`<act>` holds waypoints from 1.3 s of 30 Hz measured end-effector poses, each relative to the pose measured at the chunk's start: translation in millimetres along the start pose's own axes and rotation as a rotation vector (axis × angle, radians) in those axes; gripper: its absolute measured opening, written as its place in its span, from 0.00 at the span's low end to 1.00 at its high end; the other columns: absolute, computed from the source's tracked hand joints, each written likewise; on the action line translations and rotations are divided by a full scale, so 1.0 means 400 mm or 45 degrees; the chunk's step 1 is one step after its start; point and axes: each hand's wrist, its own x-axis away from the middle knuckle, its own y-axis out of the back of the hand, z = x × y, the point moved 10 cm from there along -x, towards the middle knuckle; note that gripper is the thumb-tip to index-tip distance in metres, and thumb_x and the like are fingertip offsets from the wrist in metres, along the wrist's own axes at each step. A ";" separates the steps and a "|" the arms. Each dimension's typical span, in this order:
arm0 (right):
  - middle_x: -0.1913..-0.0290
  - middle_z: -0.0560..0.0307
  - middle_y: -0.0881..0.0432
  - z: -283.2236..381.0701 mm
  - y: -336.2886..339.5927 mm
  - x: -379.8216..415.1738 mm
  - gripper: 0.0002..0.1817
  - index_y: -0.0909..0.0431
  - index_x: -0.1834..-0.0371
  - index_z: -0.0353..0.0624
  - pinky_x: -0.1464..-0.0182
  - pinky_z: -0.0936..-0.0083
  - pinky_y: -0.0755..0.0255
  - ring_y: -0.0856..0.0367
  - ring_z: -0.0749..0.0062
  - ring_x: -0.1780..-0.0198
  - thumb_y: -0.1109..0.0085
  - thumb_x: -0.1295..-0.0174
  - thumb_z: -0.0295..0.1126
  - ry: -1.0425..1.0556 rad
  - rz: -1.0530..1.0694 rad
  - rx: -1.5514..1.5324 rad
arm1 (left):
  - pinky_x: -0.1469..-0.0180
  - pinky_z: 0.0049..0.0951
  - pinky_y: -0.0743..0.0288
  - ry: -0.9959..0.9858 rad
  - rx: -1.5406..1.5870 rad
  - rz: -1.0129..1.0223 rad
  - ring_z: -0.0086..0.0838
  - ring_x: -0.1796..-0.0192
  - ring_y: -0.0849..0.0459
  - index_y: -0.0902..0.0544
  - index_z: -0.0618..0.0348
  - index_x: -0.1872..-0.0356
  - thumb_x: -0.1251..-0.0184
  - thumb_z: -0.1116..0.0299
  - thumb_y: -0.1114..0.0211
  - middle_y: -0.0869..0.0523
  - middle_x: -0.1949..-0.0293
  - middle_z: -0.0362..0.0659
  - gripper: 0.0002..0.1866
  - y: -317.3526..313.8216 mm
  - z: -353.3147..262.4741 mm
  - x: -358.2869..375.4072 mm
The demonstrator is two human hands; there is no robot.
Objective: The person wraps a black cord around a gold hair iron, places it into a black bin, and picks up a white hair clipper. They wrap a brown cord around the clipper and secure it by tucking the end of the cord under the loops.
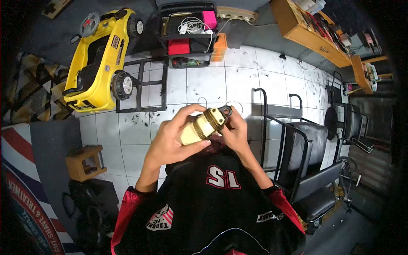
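Note:
In the head view, a cream hair clipper (pixel 190 134) is held up in front of my chest, tilted with its black looped end (pixel 227 111) toward the upper right. A brownish cord (pixel 208 122) is wound in several turns around its body. My left hand (pixel 169 137) is closed around the clipper, fingers behind it and thumb along its lower side. My right hand (pixel 236 131) has its fingers closed at the looped end, by the cord; its fingertips are partly hidden. Thin loops of cord stick out above both hands.
A yellow toy car (pixel 98 63) sits on a black metal frame (pixel 163 85) at upper left. Behind is a black trolley (pixel 187 36) with cables. A black salon chair (pixel 304 144) stands right, a small brown stool (pixel 85 162) left. Hair clippings lie on white floor tiles (pixel 242 80).

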 end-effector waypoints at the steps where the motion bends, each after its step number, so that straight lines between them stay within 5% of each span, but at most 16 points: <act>1: 0.62 0.56 0.25 -0.018 0.009 0.009 0.03 0.22 0.66 0.36 0.66 0.83 0.29 0.23 0.78 0.65 0.36 0.39 0.21 -0.085 -0.066 -0.102 | 0.53 0.25 0.24 0.025 0.032 -0.038 0.23 0.56 0.16 0.30 0.60 0.37 0.46 0.73 0.25 0.13 0.60 0.46 0.34 0.011 0.006 0.001; 5: 0.65 0.55 0.23 0.034 0.012 0.018 0.08 0.20 0.63 0.35 0.70 0.85 0.27 0.22 0.79 0.68 0.31 0.44 0.22 0.185 -0.063 0.369 | 0.53 0.23 0.24 0.012 0.065 -0.154 0.20 0.56 0.17 0.31 0.61 0.37 0.46 0.74 0.25 0.13 0.59 0.46 0.34 0.040 0.012 0.001; 12: 0.71 0.55 0.21 0.060 -0.030 -0.005 0.08 0.19 0.70 0.33 0.73 0.79 0.33 0.25 0.78 0.76 0.38 0.36 0.27 0.053 0.054 0.576 | 0.53 0.22 0.24 0.020 0.115 -0.187 0.19 0.55 0.18 0.31 0.67 0.37 0.44 0.75 0.27 0.15 0.58 0.44 0.33 0.064 0.030 -0.009; 19: 0.87 0.61 0.32 0.009 -0.043 0.052 0.18 0.22 0.75 0.34 0.79 0.78 0.38 0.32 0.82 0.83 0.49 0.27 0.34 -0.721 0.221 0.051 | 0.49 0.22 0.25 0.120 0.065 -0.150 0.19 0.53 0.20 0.27 0.71 0.38 0.43 0.75 0.27 0.15 0.54 0.42 0.31 0.065 0.118 0.000; 22: 0.90 0.64 0.35 0.009 -0.057 0.054 0.21 0.24 0.75 0.34 0.81 0.78 0.39 0.33 0.84 0.85 0.51 0.26 0.37 -0.759 0.240 -0.006 | 0.49 0.22 0.25 0.150 -0.001 -0.160 0.19 0.54 0.20 0.27 0.71 0.38 0.42 0.74 0.27 0.15 0.55 0.42 0.30 0.065 0.123 -0.001; 28: 0.84 0.53 0.25 0.087 -0.010 0.013 0.09 0.26 0.64 0.35 0.78 0.71 0.33 0.27 0.69 0.84 0.41 0.32 0.31 -0.341 0.131 0.883 | 0.53 0.20 0.25 0.171 0.003 -0.398 0.17 0.56 0.21 0.26 0.71 0.40 0.40 0.76 0.30 0.15 0.56 0.41 0.27 0.152 0.160 0.010; 35: 0.69 0.45 0.20 0.100 0.065 0.018 0.07 0.20 0.62 0.38 0.70 0.70 0.28 0.20 0.57 0.72 0.33 0.40 0.27 -0.033 -0.005 1.070 | 0.56 0.19 0.26 0.163 -0.068 -0.512 0.17 0.60 0.22 0.25 0.69 0.40 0.40 0.76 0.30 0.16 0.58 0.38 0.26 0.221 0.142 0.032; 39: 0.67 0.47 0.19 0.106 0.015 0.023 0.06 0.17 0.62 0.36 0.65 0.68 0.28 0.21 0.58 0.69 0.40 0.36 0.27 -0.288 0.407 0.839 | 0.55 0.21 0.25 0.180 -0.237 -0.545 0.17 0.59 0.20 0.25 0.68 0.40 0.42 0.75 0.29 0.14 0.59 0.40 0.27 0.223 0.143 0.032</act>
